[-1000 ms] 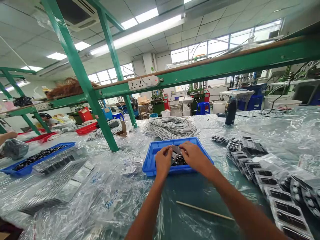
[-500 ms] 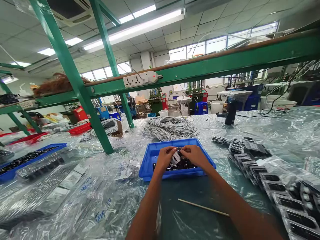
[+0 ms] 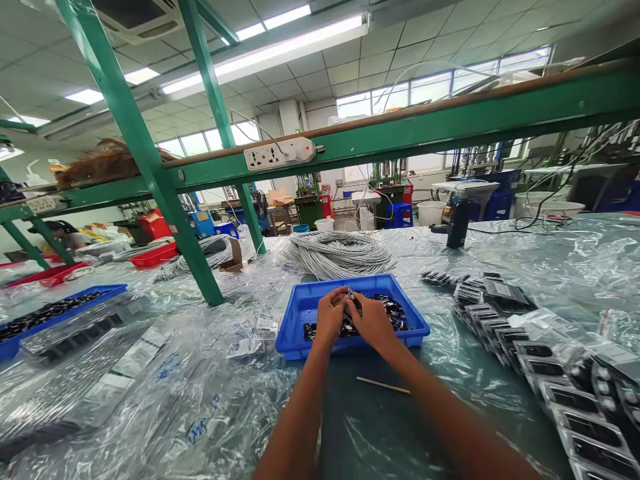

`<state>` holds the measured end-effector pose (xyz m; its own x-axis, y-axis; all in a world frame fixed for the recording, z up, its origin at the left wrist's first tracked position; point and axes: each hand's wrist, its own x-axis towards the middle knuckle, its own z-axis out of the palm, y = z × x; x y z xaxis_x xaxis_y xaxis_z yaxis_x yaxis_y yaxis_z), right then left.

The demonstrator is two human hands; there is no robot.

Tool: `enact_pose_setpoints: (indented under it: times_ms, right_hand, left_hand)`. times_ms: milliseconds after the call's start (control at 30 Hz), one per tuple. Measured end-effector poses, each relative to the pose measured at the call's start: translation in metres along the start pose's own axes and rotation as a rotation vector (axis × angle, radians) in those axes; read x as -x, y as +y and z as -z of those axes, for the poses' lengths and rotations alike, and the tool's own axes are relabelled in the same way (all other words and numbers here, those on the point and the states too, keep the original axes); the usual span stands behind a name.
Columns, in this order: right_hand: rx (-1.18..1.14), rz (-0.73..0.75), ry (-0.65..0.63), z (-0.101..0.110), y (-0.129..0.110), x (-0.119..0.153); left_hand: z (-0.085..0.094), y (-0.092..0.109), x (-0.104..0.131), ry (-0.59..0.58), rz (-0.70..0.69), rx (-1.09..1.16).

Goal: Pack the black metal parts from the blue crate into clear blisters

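Observation:
My left hand (image 3: 331,316) and my right hand (image 3: 371,321) meet above the blue tray (image 3: 289,347), fingers closed and nearly touching. Between their fingertips pokes up a small shiny piece (image 3: 351,292); its kind is too small to make out, and the fingers hide most of it. Many small black and silvery parts (image 3: 395,313) lie in the tray below, partly covered by my hands. A thin wooden stick (image 3: 383,385) rests on the table under my right forearm.
Rows of black parts in clear packs (image 3: 565,377) stretch along the right. A grey cable coil (image 3: 340,253) lies behind the tray, near a dark upright device (image 3: 458,223). Plastic sheeting (image 3: 210,400) covers the left, where another blue tray (image 3: 113,291) stands. A green post (image 3: 180,233) rises there.
My hands have drawn together, the right one moving left. The pale flat piece that showed between them is now hidden, and more of the parts at the tray's right side show.

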<state>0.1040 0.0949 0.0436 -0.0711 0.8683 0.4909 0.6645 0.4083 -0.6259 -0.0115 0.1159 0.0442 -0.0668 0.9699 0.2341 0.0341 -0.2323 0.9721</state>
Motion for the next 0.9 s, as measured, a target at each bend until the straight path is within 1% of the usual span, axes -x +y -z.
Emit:
enact_pose_setpoints:
  times_ms: [67,133,233,333,400,467,533,600,667,767,833,900]
  right_hand:
    - [-0.115,-0.044,0.019,0.004,0.005,-0.003]
    - [-0.253,-0.057,-0.008,0.010,0.014,-0.007]
    - [-0.368,-0.049,-0.105,0.017,0.029,-0.011]
    - [-0.327,-0.017,-0.158,0.018,0.038,-0.010]
    - [-0.203,0.040,-0.107,0.017,0.038,-0.008]
    - [-0.042,0.136,-0.011,0.014,0.032,-0.005]
    - [0.084,0.217,0.047,0.008,0.024,-0.001]
    - [0.146,0.229,0.061,0.001,0.017,0.002]
    - [0.152,0.195,0.077,-0.005,0.014,0.004]
    - [0.075,0.157,0.098,-0.012,0.015,0.006]
    - [-0.008,0.117,0.108,-0.013,0.018,0.005]
    - [-0.105,0.058,0.102,-0.010,0.020,0.004]
  left_hand:
    - [0.000,0.006,0.001,-0.054,-0.021,0.019]
    - [0.000,0.011,0.001,-0.066,-0.064,-0.077]
    - [0.003,0.013,0.000,0.025,-0.111,-0.299]
    - [0.006,0.007,0.000,0.105,-0.096,-0.356]
    - [0.008,0.002,-0.001,0.140,-0.070,-0.354]
    - [0.007,-0.002,-0.001,0.147,-0.039,-0.324]
    - [0.004,-0.004,-0.001,0.126,-0.010,-0.274]
    - [0.001,-0.004,-0.002,0.092,0.008,-0.226]
    - [-0.003,-0.004,-0.002,0.082,-0.011,-0.205]
    - [-0.006,-0.005,0.000,0.107,-0.067,-0.216]
    - [-0.007,-0.006,0.001,0.100,-0.097,-0.238]
    - [-0.006,-0.006,0.002,0.063,-0.126,-0.268]
